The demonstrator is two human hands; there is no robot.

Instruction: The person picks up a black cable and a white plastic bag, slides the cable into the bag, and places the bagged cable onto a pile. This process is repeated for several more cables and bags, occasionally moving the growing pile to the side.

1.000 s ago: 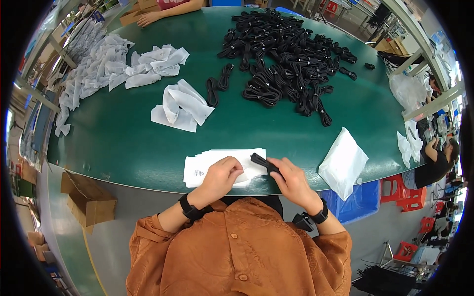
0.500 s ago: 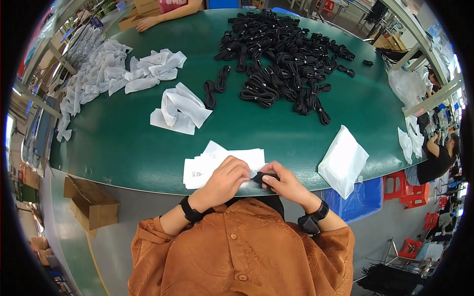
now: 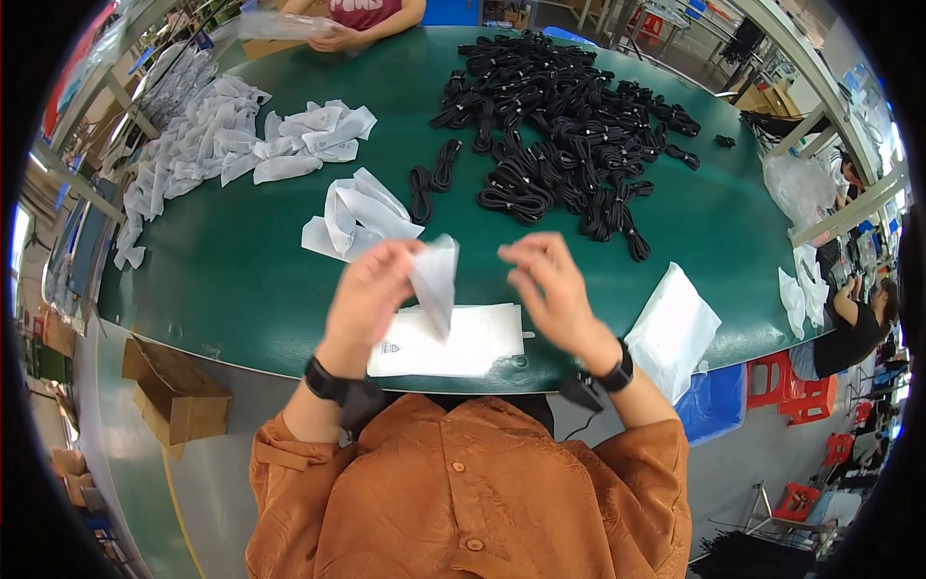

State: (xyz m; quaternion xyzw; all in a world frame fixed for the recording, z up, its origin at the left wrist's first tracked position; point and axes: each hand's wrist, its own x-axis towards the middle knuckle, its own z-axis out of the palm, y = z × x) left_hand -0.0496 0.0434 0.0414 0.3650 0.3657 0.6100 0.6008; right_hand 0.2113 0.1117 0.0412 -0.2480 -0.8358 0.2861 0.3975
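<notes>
My left hand (image 3: 365,297) pinches the top of a translucent white pouch (image 3: 438,288), which hangs tilted and slightly blurred over the table. I cannot tell whether anything lies inside it. To its right, my right hand (image 3: 555,289) is raised with fingers apart and nothing visible in them. Beneath both hands, near the table's front edge, lies a flat stack of white printed pouches (image 3: 468,352). Beyond my left hand rests a small group of filled-looking white pouches (image 3: 362,217), beside two loose coiled black cables (image 3: 422,196).
A large heap of coiled black cables (image 3: 550,125) covers the far middle of the green table (image 3: 260,299). Many white pouches (image 3: 207,140) pile up at far left. A white package (image 3: 670,323) lies at right above a blue bin (image 3: 716,403). Across the table, another person's hands (image 3: 338,37) hold a clear bag.
My hands have moved apart and up from the table edge. The pouch has risen with my left hand; the black cable is no longer in my right. The other person now handles a clear bag.
</notes>
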